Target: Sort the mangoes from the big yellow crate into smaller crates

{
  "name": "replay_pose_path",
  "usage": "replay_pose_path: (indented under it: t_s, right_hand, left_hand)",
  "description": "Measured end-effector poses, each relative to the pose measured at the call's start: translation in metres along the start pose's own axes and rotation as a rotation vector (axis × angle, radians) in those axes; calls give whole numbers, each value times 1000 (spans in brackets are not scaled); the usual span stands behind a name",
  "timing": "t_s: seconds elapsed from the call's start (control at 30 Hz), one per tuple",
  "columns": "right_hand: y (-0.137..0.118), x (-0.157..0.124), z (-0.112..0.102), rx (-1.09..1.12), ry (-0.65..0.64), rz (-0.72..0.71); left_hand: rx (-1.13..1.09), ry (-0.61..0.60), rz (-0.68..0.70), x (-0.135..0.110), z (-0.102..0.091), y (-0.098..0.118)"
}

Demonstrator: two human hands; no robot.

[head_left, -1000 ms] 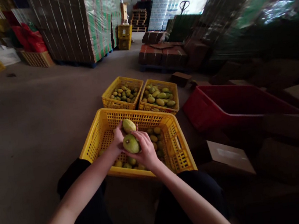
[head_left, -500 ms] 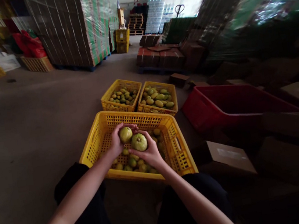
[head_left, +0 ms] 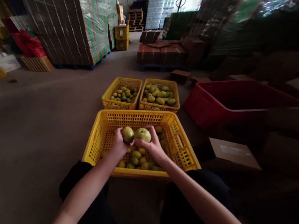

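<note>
My left hand (head_left: 120, 144) is closed around a green mango (head_left: 127, 134), held above the near yellow crate (head_left: 97, 139). Right beside it, my right hand (head_left: 153, 144) grips a second, paler green mango (head_left: 142, 134). The two fruits almost touch. Below my hands several more mangoes (head_left: 137, 158) lie on the crate's bottom.
Two smaller yellow crates of mangoes (head_left: 122, 93) (head_left: 159, 95) stand side by side beyond the near one. A red tub (head_left: 207, 107) sits to the right, a cardboard box (head_left: 234, 148) in front of it. Wrapped pallet stacks (head_left: 76, 26) rise at the back. My dark-trousered knees flank the crate.
Both hands have turned their mangoes and lifted them a little. The right hand's fruit moved from below the left one to beside it.
</note>
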State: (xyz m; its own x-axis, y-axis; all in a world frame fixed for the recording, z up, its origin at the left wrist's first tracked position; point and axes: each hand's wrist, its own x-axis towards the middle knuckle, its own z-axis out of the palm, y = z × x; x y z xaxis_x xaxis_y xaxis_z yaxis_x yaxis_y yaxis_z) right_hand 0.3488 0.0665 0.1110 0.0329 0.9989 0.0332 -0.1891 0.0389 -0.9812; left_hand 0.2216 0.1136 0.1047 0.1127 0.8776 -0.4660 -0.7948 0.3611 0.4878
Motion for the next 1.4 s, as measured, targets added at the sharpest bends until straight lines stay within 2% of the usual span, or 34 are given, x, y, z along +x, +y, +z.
replay_pose_path:
  t_s: [0.17,0.3,0.43,0.53,0.6,0.7,0.8,0.87,0.93,1.07,1.2,1.3,1.4]
  right_hand:
    - [-13,24,-2,431,203,260]
    - [-12,35,3,631,253,417]
    - [-6,36,7,691,168,410]
    - [-6,35,7,740,182,376]
    - [-6,36,6,755,199,427]
    - [-5,39,5,726,290,556]
    - [-2,39,5,675,400,619]
    - [-2,37,4,676,368,616]
    - [-3,34,3,706,300,575]
    - [-5,34,-1,766,210,498]
    - [1,38,-1,740,300,587]
    - [2,37,1,702,331,640]
    - [-1,37,0,710,315,629]
  left_hand:
    - [-136,43,-9,0,12,9]
    - [-206,76,-51,0,16,14]
    - [-142,168,-53,1,15,13]
    - [-150,192,-2,-1,16,13]
    - [-224,179,34,-3,17,15]
    - [-290,144,8,-3,17,16]
    - [-218,196,-75,-1,15,14]
    - [-176,246,-88,0,13,12]
    - [-154,274,-40,1,12,9]
    - [-203,254,48,0,12,7]
    - [-278,204,-21,-2,13,9]
    - [-262,245,-41,-2,12,9]
    - [-246,276,-20,-1,10,10]
